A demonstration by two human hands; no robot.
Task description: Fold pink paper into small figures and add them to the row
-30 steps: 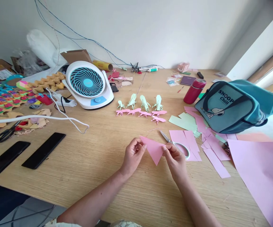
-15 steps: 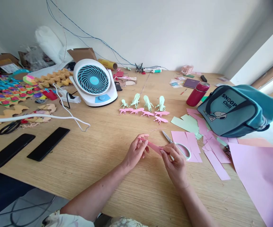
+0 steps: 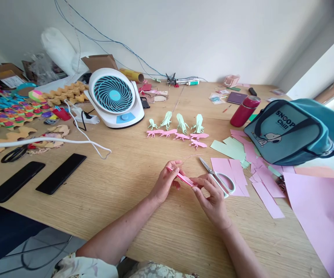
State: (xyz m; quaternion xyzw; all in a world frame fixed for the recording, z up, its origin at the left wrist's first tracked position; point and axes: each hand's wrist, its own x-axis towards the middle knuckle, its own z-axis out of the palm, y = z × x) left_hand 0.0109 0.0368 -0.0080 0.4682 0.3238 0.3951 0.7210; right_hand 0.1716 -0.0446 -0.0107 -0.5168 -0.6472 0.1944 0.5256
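A narrow folded strip of pink paper [image 3: 185,178] is stretched between my hands, just above the wooden table. My left hand [image 3: 167,181] pinches its upper left end between thumb and fingers. At the lower right end, my right hand [image 3: 212,195] grips the strip with thumb and forefinger. White-handled scissors [image 3: 225,183] lie just beyond my right hand, beside cut pink paper pieces [image 3: 236,172]. Farther back, several pink folded paper insects [image 3: 182,136] stand in front of several pale green ones [image 3: 182,122].
A white fan [image 3: 114,96] stands at the back left, near a white cable [image 3: 48,139]. Two black phone-like slabs [image 3: 61,173] lie at left. On the right are a red flask [image 3: 244,111], a teal bag [image 3: 288,131] and a large pink sheet [image 3: 320,216].
The pink strip has turned in my fingers, and its folded edge shows more now. My right fingers have shifted along its end. The whole view has moved slightly.
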